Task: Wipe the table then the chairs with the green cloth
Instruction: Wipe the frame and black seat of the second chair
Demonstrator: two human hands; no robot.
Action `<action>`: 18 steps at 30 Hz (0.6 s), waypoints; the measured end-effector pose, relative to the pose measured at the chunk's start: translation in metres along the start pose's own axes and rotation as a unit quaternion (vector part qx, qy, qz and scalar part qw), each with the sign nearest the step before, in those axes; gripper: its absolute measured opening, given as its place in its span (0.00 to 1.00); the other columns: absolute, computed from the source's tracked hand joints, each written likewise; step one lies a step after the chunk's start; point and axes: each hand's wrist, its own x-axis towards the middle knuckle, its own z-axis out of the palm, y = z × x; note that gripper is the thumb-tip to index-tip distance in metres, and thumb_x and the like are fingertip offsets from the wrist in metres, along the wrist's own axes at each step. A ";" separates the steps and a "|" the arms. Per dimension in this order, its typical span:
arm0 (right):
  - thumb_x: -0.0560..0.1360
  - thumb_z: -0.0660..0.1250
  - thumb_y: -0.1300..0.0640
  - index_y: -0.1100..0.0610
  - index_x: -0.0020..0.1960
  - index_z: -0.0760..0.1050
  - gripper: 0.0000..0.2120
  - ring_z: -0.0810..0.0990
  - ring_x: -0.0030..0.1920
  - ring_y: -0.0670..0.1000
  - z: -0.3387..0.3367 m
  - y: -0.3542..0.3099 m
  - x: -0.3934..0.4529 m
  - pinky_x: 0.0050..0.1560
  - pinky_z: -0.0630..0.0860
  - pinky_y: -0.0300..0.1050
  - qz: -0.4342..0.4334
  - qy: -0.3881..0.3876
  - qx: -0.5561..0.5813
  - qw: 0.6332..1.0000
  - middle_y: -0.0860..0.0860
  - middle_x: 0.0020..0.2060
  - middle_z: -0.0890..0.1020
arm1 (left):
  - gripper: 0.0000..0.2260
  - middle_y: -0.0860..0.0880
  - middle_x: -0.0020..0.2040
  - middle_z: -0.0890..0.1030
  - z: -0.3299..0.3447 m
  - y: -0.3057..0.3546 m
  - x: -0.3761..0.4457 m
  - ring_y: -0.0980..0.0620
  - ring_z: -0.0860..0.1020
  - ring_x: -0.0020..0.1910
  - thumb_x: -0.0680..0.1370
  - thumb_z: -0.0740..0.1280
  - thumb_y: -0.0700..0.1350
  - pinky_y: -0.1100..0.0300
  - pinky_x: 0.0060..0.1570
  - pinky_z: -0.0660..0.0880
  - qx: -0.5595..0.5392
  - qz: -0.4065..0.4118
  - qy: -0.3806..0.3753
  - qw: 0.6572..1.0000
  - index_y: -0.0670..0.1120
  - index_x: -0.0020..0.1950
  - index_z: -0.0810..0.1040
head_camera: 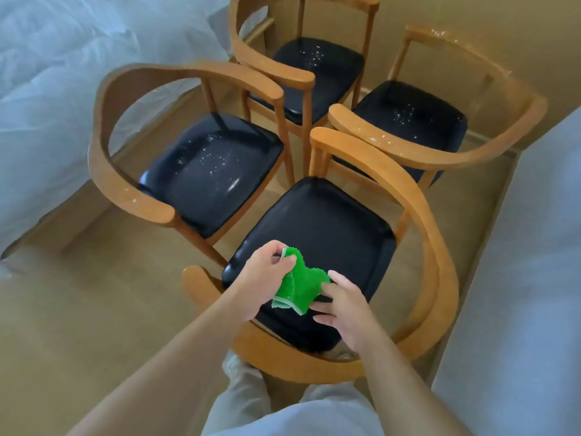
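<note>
While both hands work above the nearest chair's seat, the left hand pinches the green cloth by its upper corner between thumb and curled fingers, and the right hand nips its lower edge, other fingers loosely spread. No table shows, so the chair stage seems underway. Next, bunch the cloth, then reach the speckled seats beyond.

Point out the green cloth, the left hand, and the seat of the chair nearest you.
green cloth (303, 286): head view, on its bunched middle.
left hand (264, 272): head view, on the back of the hand.
nearest chair's seat (327, 228): head view, on the bare black cushion.
</note>
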 end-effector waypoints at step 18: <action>0.71 0.58 0.51 0.48 0.44 0.79 0.11 0.80 0.41 0.51 0.254 -0.020 -0.021 0.43 0.77 0.54 -0.228 -0.057 -0.324 0.916 0.47 0.37 0.81 | 0.07 0.45 0.48 0.80 -0.240 -0.057 -0.004 0.51 0.81 0.42 0.78 0.66 0.49 0.60 0.33 0.77 -0.134 -0.064 0.104 0.983 0.47 0.50 0.74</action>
